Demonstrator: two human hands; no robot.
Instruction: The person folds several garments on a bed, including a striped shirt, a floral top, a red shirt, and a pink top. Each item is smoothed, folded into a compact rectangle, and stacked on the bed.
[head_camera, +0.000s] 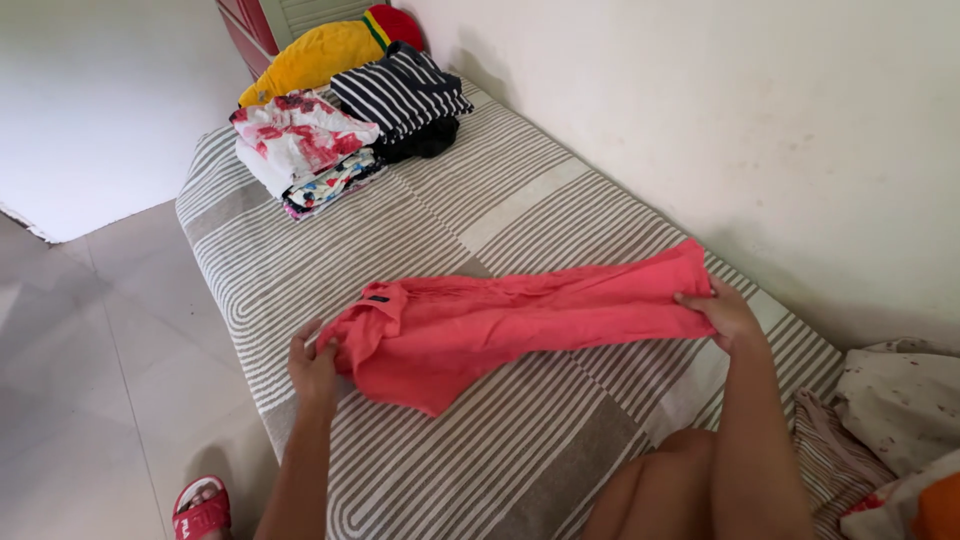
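A coral-pink shirt lies stretched across a bed with a grey-and-white striped sheet. It is folded lengthwise, collar end to the left. My left hand grips the collar end near the bed's left edge. At the right, close to the wall, my right hand pinches the shirt's other end. Both arms reach in from the bottom of the view, and my knee shows at the lower middle.
A stack of folded clothes with red-and-white floral pieces and a black-and-white striped garment sit at the bed's far end, before a yellow pillow. Unfolded laundry lies at the lower right. A red sandal rests on the tiled floor.
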